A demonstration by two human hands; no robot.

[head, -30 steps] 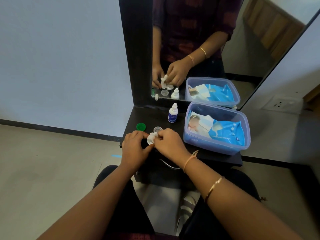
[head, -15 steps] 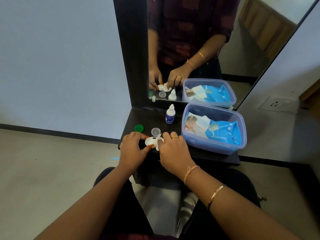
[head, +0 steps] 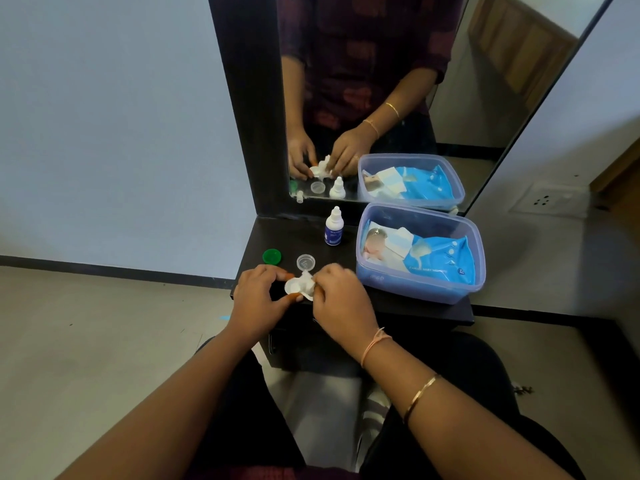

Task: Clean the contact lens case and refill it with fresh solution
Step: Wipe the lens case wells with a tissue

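Observation:
My left hand (head: 257,293) pinches the white contact lens case (head: 293,286) by its left well, just above the front edge of the black shelf (head: 408,306). My right hand (head: 337,299) presses a crumpled white tissue (head: 307,284) onto the case's right well. Behind the hands, a green cap (head: 271,256) and a clear cap (head: 305,262) lie loose on the shelf. A small white solution bottle (head: 334,227) with a blue label stands upright near the mirror.
A clear plastic box (head: 415,285) holding a blue wipes pack (head: 440,259) fills the shelf's right half. A black-framed mirror (head: 381,81) rises at the back and reflects the hands. My knees are below the shelf's front edge.
My right hand has shifted the tissue over the case, and the case's left well now shows open and face up. The caps, bottle and box have not moved.

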